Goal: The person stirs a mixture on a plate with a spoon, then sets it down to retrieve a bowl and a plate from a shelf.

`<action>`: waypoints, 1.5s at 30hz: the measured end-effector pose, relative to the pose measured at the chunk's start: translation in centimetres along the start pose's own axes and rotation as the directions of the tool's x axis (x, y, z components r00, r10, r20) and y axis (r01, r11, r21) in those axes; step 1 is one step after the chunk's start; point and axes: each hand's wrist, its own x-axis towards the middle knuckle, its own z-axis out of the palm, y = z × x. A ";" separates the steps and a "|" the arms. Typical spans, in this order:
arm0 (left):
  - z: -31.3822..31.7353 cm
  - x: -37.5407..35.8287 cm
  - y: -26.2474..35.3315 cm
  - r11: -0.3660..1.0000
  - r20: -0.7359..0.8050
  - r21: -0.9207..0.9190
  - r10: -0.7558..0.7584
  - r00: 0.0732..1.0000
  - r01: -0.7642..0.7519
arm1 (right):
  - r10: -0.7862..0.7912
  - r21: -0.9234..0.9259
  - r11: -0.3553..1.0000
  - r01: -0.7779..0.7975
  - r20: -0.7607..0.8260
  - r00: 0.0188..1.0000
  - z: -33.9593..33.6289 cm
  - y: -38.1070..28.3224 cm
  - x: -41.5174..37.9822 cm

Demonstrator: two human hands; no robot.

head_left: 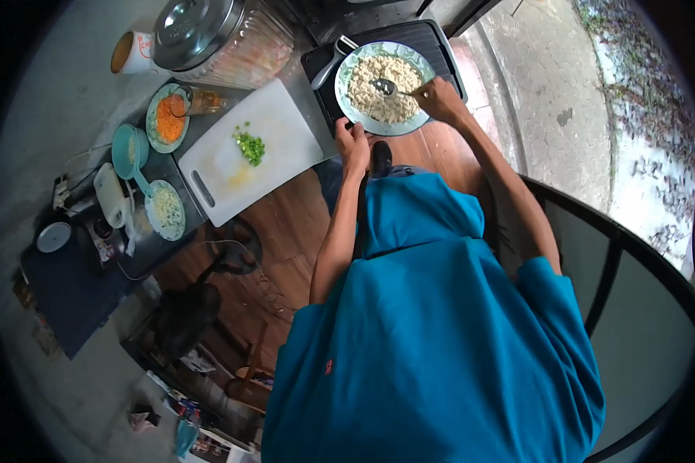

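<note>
My right hand point(438, 100) is closed around the handle of a metal spoon point(384, 86). The spoon's bowl rests in crumbly, pale beige food point(367, 104) heaped on a patterned plate point(417, 63). At the near left rim of that plate is my left hand point(353, 147), thumb and fingers pinched at the edge. Under the plate lies a black ridged griddle or tray point(432, 37). Left of the plate, a utensil with a grey handle point(327, 73) lies on the black surface, its far end near the rim.
Chopped green pieces point(249, 147) sit on a white cutting board point(278, 116). Left of it are a plate of orange shreds point(170, 119), a glass point(207, 102), a turquoise cup point(125, 158) and a plate of pale bits point(166, 210). A large lidded jar point(243, 50) stands behind.
</note>
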 end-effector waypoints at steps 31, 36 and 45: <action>-2.7 4.3 3.6 0.875 0.019 0.475 0.094 0.995 -0.092 | -0.565 -0.476 0.705 0.526 0.072 0.822 -5.3 1.6 -0.7; -2.4 4.9 4.6 0.857 0.041 0.507 0.085 0.996 -0.094 | -0.575 -0.395 0.775 0.492 -0.121 0.809 -5.2 2.5 2.2; -2.0 4.7 5.8 0.837 0.051 0.542 0.053 0.997 -0.072 | -0.629 -0.305 0.723 0.619 0.078 0.773 -5.0 2.1 0.4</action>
